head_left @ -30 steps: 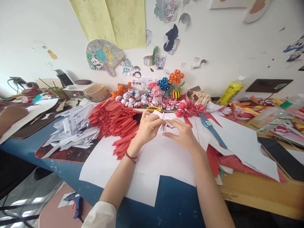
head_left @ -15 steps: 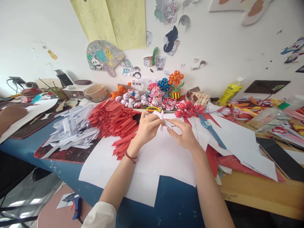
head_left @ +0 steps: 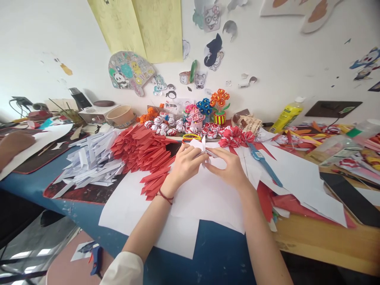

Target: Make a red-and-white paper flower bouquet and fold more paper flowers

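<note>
A small folded white paper piece (head_left: 204, 145) with pointed arms is held between my two hands, above white sheets (head_left: 208, 198). The fingers of my left hand (head_left: 187, 163) pinch its left side. From the right, my right hand (head_left: 228, 165) grips another of its arms between thumb and fingers. Parts of the piece are hidden behind the fingertips. To the left lie a heap of folded red strips (head_left: 142, 148) and a heap of folded white strips (head_left: 92, 156). Red and white paper balls (head_left: 234, 136) sit just behind my hands.
A blue watch (head_left: 265, 163), a dark phone (head_left: 350, 198) and a yellow bottle (head_left: 287, 114) are on the right. Small flower pots (head_left: 219, 118) stand by the wall. Another person's hand (head_left: 14, 148) rests at far left. A blue glue gun (head_left: 96, 259) lies on a pink stool (head_left: 71, 269).
My left hand has moved slightly right, closer to my right hand, and its fingers are more curled. The white piece has turned a little. The other person's hand has shifted slightly left.
</note>
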Demonstrator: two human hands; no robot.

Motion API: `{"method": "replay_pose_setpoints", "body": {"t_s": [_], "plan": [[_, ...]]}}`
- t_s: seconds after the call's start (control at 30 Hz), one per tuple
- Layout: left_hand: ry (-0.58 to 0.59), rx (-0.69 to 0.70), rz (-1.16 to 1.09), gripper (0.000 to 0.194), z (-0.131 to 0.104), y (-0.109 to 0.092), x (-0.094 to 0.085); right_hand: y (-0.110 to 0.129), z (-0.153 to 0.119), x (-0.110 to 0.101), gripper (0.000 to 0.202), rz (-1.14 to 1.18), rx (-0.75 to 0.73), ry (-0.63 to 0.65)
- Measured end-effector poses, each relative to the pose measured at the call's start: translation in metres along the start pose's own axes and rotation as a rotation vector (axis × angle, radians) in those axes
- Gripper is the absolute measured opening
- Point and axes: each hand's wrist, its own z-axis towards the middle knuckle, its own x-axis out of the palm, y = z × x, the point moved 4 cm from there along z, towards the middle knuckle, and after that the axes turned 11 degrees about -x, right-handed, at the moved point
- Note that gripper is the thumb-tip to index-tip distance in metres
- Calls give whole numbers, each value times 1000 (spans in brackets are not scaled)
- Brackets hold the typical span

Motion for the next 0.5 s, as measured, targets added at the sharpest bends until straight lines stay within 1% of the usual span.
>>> {"method": "replay_pose_setpoints", "body": {"t_s": [0.07, 0.17, 0.27, 0.37, 0.5], "plan": [[-2, 4, -1, 24, 0, 0, 0, -3, -1, 0, 41, 2, 4, 12], [-17, 11, -16, 22, 0, 0, 0, -7, -3, -1, 35, 11, 6, 22], [-28, 18, -35, 24, 0, 1, -1, -7, -4, -1, 32, -10, -5, 46], [-15, 21, -36, 23, -1, 2, 0, -6, -5, 1, 30, -91, -39, 42], [15, 17, -41, 26, -2, 1, 2, -8, -7, 4, 24, -259, -112, 34]]}}
